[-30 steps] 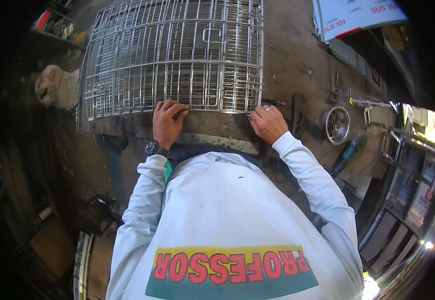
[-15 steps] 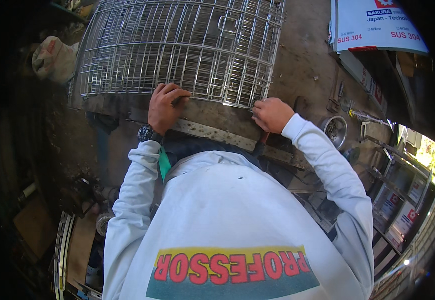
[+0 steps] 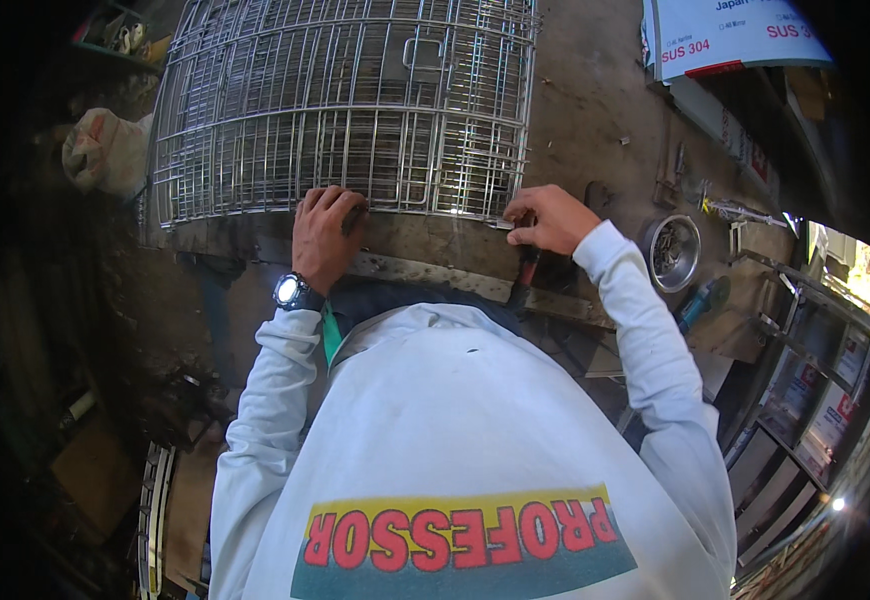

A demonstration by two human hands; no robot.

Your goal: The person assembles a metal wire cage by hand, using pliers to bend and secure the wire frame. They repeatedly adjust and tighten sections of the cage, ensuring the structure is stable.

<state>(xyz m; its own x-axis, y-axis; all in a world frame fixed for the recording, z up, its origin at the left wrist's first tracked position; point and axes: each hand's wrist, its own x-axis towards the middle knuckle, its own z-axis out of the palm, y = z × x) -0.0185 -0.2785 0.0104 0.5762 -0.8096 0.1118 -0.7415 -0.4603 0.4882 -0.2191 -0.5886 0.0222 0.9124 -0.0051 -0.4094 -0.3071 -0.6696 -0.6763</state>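
Already done, by the look of it: wire cage (image 3: 355, 110) woven into a full grid of bars, with a small door frame near its top, lying flat on the workbench (image 3: 595, 120).
Left to do, as a judgement: the near rim, where both hands sit. No sign of a finished edge there, and whether other sides need work cannot be told.
Far left: pale sack (image 3: 105, 150) slumped beside the bench, apart from the cage.
Left hand (image 3: 323, 240): fingers (image 3: 330, 205) pressed together and bent over the cage's near rim, left of its middle, with a wristwatch (image 3: 290, 291) on the wrist. Small dark object under the fingertips, too unclear to name; whether the rim wire is gripped or merely pressed cannot be told.
Cage relative to the fingers: near rim directly under both sets of fingertips, the rest stretching away from the person.
Right hand (image 3: 552, 218): thumb and forefinger pinching at the cage's near right corner, other fingers curled in.
Below that hand: red-and-dark tool handle (image 3: 526, 272) against the bench edge, whether held unclear.
Further right: round metal dish (image 3: 672, 250) and blue power tool (image 3: 700, 300), well apart from the cage.
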